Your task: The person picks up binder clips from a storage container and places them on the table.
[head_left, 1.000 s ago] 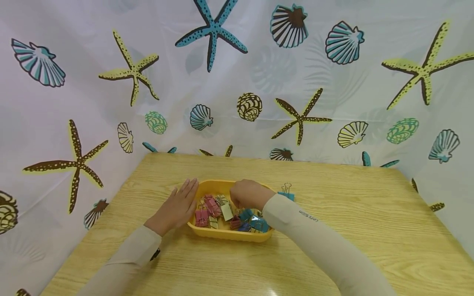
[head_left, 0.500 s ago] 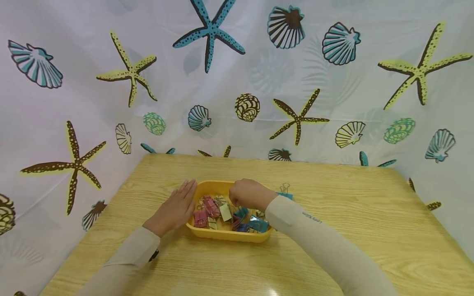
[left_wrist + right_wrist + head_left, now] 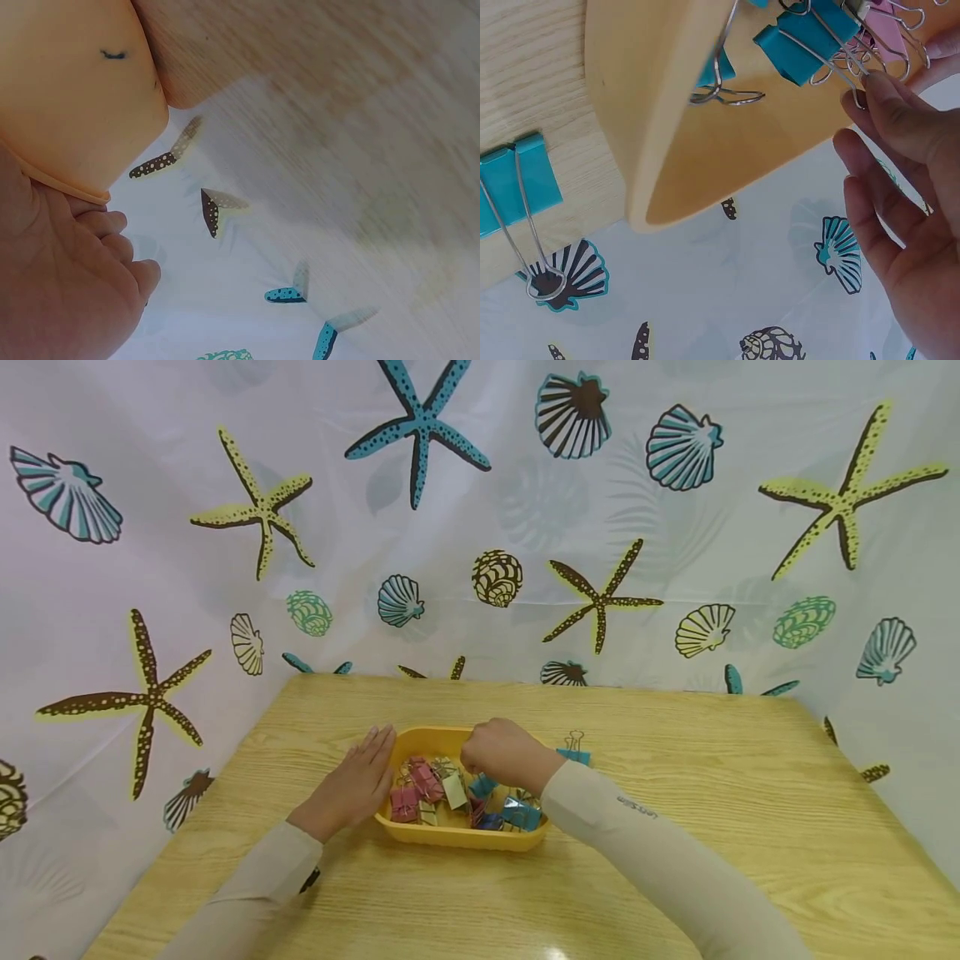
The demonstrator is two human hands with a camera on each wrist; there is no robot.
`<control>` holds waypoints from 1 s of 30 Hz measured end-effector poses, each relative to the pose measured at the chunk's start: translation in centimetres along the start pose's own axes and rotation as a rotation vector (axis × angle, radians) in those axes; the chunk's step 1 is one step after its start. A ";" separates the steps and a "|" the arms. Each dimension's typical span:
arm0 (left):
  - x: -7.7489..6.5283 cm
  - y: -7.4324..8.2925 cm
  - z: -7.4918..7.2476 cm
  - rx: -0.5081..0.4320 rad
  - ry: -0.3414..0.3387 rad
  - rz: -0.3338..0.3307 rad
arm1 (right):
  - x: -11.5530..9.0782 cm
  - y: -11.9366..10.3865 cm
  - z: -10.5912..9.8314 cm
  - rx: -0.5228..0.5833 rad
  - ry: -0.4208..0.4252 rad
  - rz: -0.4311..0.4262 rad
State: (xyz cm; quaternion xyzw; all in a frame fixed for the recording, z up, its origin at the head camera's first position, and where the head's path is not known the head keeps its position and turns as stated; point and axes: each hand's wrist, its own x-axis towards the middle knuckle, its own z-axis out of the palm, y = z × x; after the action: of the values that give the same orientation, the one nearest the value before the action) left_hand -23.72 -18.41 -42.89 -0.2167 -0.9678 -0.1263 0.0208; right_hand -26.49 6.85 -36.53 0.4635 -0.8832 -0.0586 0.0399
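Observation:
A yellow plastic tray (image 3: pixel 461 838) holds several binder clips in pink, pale yellow, blue and teal. My right hand (image 3: pixel 501 752) reaches over its far rim; in the right wrist view the thumb and index finger pinch the wire handle of a teal binder clip (image 3: pixel 814 41), the other fingers spread below. That clip is inside the tray, close to pink clips (image 3: pixel 426 781). On the tray's left end rests my left hand (image 3: pixel 348 789), fingers extended along the outside of the rim. The left wrist view shows this hand (image 3: pixel 75 277) against the tray's outer wall (image 3: pixel 90 90).
Another teal binder clip (image 3: pixel 573 757) lies on the wooden table (image 3: pixel 712 777) just beyond the tray's right end, handle up toward the back. A white curtain (image 3: pixel 450 635) printed with starfish and shells encloses the table's back and sides.
The teal clip under my right hand has risen slightly and shifted toward the tray's back. My left hand stays at the tray's left end; the whole view has drifted a little.

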 end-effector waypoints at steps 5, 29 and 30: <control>0.0 0.0 0.0 0.009 -0.007 -0.001 | -0.4 -0.1 -0.2 -0.020 0.009 -0.018; 0.1 -0.2 0.1 0.009 -0.018 -0.011 | -1.7 1.1 -2.1 0.195 0.104 0.034; 0.1 -0.2 0.1 0.010 -0.019 -0.012 | -1.8 1.2 -2.2 0.209 0.118 0.030</control>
State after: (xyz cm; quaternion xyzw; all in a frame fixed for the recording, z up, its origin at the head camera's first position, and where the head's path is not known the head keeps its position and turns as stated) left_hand -23.90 -18.52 -43.06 -0.2118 -0.9699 -0.1194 0.0120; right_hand -26.19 8.87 -34.17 0.4544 -0.8875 0.0618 0.0444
